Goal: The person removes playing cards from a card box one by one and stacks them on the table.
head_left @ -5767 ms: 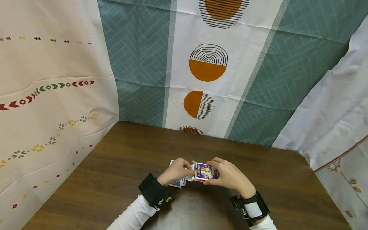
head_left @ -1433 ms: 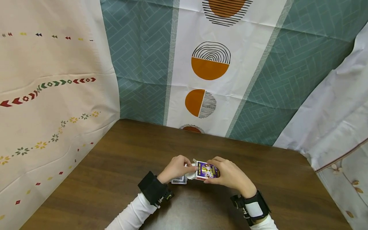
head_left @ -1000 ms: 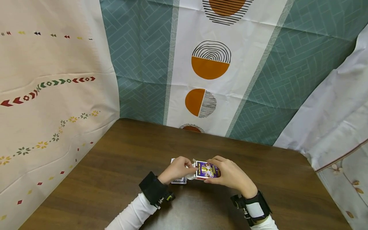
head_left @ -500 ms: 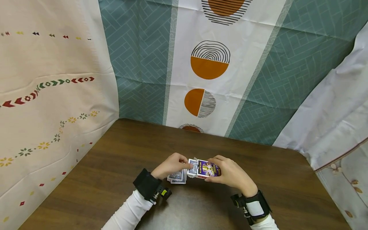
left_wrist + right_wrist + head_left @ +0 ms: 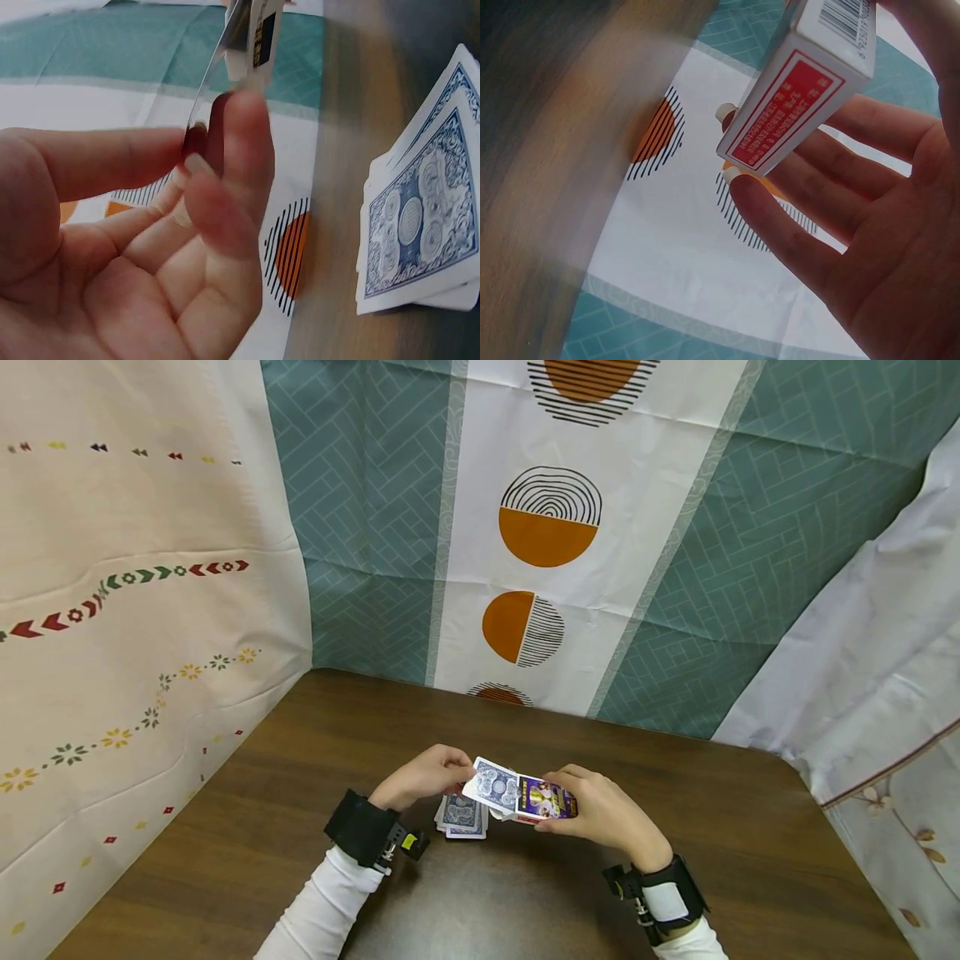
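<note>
My left hand [image 5: 426, 774] pinches one end of a blue-backed playing card [image 5: 495, 786], which in the left wrist view shows as a thin edge between thumb and fingertips. The card's other end meets the open mouth of a purple card box [image 5: 547, 799]. My right hand [image 5: 606, 810] grips this box from the right, thumb on the near side and fingers on the far side. In the right wrist view, the box's white and red end [image 5: 791, 112] shows a barcode. Just below the left hand, a small pile of playing cards [image 5: 461, 815] lies back-up on the table.
The brown wooden table [image 5: 360, 718] spreads around both hands. Behind it hangs a green and white cloth [image 5: 375, 527] with orange circles. A cream cloth [image 5: 150, 610] borders the left side and a white curtain [image 5: 862, 652] the right.
My left hand has moved left and slightly up, drawing the card much farther out of the box. The pile beneath is now more exposed. My right hand stays nearly still with the box.
</note>
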A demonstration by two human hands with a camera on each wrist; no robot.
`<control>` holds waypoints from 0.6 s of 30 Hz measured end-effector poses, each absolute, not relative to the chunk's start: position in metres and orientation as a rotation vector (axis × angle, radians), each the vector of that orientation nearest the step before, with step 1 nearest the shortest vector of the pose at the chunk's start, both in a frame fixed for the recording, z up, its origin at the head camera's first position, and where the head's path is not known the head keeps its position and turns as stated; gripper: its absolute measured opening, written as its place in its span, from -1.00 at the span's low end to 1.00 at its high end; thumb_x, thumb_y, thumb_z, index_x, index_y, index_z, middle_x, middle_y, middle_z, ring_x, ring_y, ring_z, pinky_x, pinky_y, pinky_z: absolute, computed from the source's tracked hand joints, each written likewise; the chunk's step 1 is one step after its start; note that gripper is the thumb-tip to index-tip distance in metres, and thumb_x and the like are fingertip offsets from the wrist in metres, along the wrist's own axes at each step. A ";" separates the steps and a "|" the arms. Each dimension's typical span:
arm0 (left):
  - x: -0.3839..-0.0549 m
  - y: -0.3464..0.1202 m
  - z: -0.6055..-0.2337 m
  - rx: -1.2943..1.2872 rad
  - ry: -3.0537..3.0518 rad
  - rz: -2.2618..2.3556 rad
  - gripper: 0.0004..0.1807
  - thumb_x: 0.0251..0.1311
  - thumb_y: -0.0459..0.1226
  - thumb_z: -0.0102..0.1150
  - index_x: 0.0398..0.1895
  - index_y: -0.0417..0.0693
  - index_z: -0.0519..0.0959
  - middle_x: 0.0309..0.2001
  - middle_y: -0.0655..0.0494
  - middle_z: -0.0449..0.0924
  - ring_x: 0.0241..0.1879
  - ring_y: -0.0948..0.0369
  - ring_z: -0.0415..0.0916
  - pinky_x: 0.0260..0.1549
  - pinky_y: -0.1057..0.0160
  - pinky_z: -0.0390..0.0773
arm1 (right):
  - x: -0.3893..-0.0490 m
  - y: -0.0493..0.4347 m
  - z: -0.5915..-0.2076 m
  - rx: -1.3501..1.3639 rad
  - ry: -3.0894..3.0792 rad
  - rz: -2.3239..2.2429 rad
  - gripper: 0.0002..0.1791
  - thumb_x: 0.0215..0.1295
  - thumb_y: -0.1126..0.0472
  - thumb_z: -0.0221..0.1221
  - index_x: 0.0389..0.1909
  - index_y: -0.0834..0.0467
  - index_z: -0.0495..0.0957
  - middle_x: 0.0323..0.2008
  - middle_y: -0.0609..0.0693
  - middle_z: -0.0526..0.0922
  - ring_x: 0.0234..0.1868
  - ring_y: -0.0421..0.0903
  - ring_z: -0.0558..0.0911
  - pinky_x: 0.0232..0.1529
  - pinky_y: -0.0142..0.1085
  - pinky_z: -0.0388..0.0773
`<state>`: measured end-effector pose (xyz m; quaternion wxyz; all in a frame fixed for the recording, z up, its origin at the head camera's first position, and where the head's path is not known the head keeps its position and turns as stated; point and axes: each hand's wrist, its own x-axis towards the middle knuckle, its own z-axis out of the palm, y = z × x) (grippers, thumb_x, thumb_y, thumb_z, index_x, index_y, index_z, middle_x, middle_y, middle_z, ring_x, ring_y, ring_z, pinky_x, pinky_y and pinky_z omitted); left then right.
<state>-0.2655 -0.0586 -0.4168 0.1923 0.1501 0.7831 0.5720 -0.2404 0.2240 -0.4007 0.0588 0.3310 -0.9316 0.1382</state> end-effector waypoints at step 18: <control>-0.281 -0.081 -0.430 0.245 2.220 1.866 -0.70 0.33 -0.41 0.04 0.08 -0.40 0.49 -0.35 0.04 0.52 -0.44 0.23 0.44 -0.32 0.27 0.53 | -0.244 0.230 -0.403 0.984 -2.819 0.404 -0.34 -0.06 -0.19 0.43 -0.01 0.15 0.60 -0.16 -0.03 0.64 -0.32 -0.26 0.52 -0.31 -0.41 0.52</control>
